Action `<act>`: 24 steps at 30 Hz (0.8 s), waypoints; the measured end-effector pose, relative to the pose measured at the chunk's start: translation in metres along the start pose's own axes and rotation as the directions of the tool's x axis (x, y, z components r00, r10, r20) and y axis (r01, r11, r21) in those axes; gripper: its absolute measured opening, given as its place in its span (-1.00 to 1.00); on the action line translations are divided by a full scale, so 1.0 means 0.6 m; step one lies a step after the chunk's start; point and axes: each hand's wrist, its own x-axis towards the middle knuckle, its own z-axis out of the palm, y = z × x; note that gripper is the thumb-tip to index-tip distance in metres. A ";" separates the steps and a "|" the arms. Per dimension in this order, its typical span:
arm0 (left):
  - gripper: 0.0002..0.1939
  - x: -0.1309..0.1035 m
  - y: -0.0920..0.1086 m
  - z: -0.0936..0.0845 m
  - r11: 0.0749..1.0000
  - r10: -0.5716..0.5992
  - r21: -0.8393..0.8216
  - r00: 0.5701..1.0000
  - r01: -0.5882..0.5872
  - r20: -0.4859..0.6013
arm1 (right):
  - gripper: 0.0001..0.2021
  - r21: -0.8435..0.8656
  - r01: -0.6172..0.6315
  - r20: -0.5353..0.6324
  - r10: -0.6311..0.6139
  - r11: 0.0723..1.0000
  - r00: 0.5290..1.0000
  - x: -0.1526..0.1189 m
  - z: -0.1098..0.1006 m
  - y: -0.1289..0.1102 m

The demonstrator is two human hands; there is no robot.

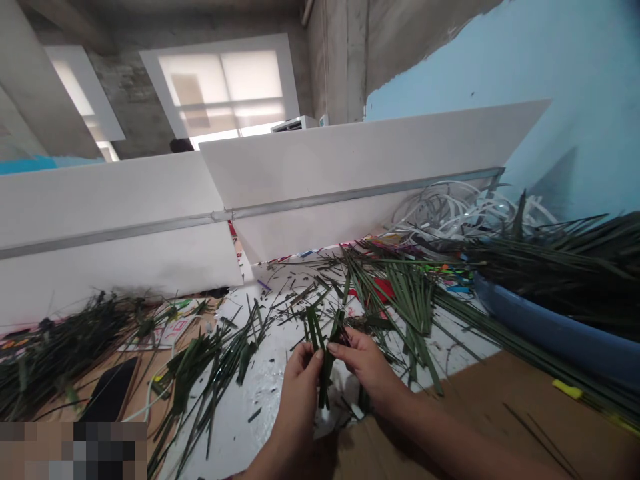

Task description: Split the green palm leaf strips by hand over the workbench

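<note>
Green leaf strips [326, 377] are pinched between my two hands over the white work surface. My left hand [304, 363] grips them from the left, thumb pressed against the fingers. From the right, my right hand [357, 357] holds the same strips, its thumb tip close to the left one. The strips' ends stick up above the fingers and hang down below them; how they cross is partly hidden by the fingers. A fan of cut green leaves [410, 300] lies just beyond my right hand, and a loose bundle of leaf strips [215, 367] lies left of my left hand.
A blue tub [545, 320] heaped with long dark leaves stands at the right. White plastic strapping [450, 207] is coiled behind. Dark plant material [65, 347] and a phone [111, 390] lie at the left. A white partition [320, 167] bounds the far side. Brown cardboard [470, 413] lies in front.
</note>
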 end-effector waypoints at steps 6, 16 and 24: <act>-0.68 0.017 0.005 -0.020 0.999 -0.027 0.044 0.996 0.031 -0.085 | -0.72 -0.017 0.031 -0.076 -0.032 0.999 0.997 0.005 -0.009 -0.005; -0.65 0.124 0.065 -0.074 0.968 0.171 0.236 0.922 -0.090 -0.348 | -0.64 -0.090 0.116 -0.339 -0.140 0.989 0.930 0.035 -0.052 -0.031; -0.32 0.166 0.099 -0.036 0.937 0.141 0.341 0.975 -0.075 -0.174 | -0.68 -0.110 0.052 -0.220 -0.075 0.993 0.973 0.043 -0.062 -0.021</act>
